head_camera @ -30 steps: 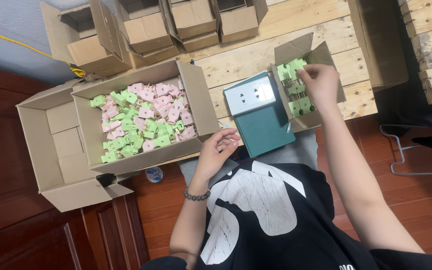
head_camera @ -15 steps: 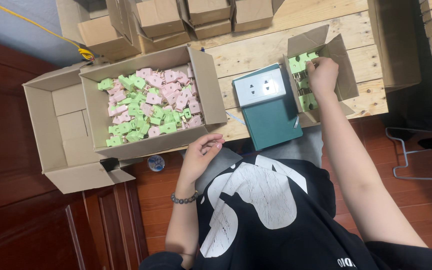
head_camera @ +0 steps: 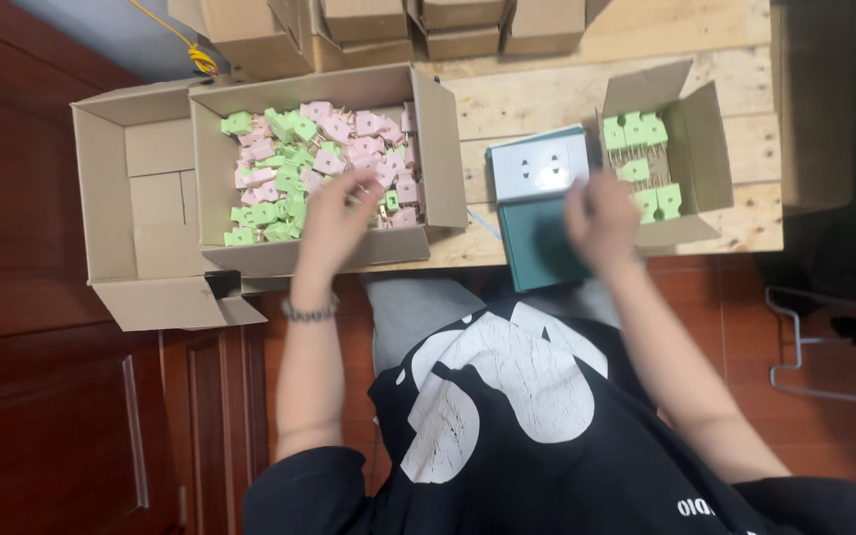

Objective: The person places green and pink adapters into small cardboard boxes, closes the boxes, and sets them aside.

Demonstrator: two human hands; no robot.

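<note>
1. Head view, looking down: a big open carton sits on the wooden table, left of centre, with its flaps spread.
2. It holds a loose heap of small plastic plugs, pale green and pink mixed, lying at all angles.
3. Just left of it, touching, an open carton shows only flat cardboard inserts.
4. Along the far edge stands a row of closed brown boxes; a yellow cord runs by the far left one.
5. At the right, a small open carton holds green plugs set upright in tidy rows.
6. Between the two plug cartons stands a teal box with a grey socket plate on its far part.
7. The left hand reaches over the big carton's near wall, fingers over the heap; it is blurred, so I cannot tell whether it pinches a plug.
8. A bead bracelet sits at that wrist.
9. The right hand hovers over the teal box, just beside the small carton's near left corner; blur hides whether its fingers are spread or closed.
</note>
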